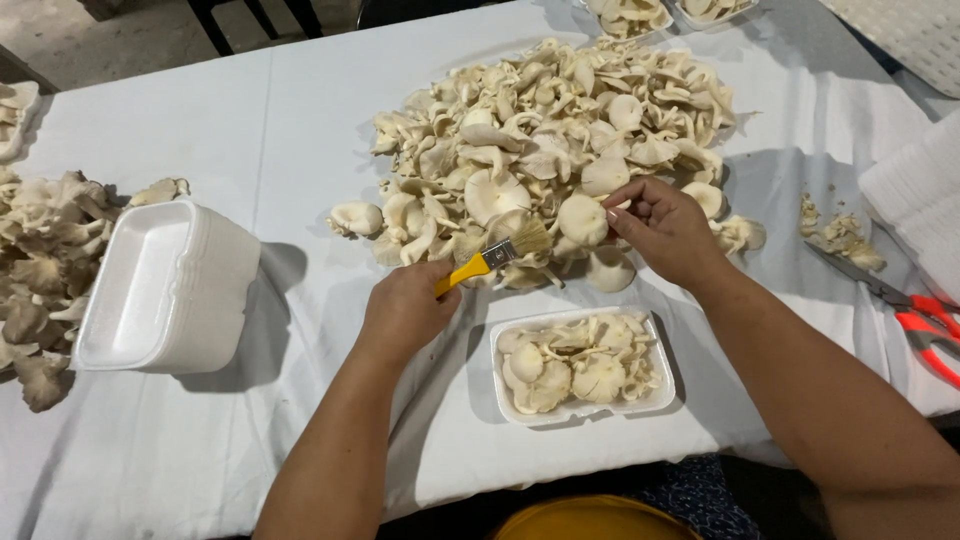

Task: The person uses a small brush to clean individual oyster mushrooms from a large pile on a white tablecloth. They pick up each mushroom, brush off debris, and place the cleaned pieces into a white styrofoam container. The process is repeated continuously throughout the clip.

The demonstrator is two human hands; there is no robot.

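We cannot see the brush (pixel 492 255) handle's end; the left hand (pixel 405 310) covers it. The right hand (pixel 665 228) hides its own fingertips and part of one mushroom (pixel 582 218). The scissors (pixel 915 315), the darker mushroom heap (pixel 40 270) and two far trays (pixel 630 15) run off frame. The scraps (pixel 840 235) are too small to identify.

Bare cloth lies open between the foam tray stack (pixel 170 290) and filled tray (pixel 580 365); the mushroom heap (pixel 545 140) blocks beyond.

Bare forearms, dark patterned garment (pixel 690 490)
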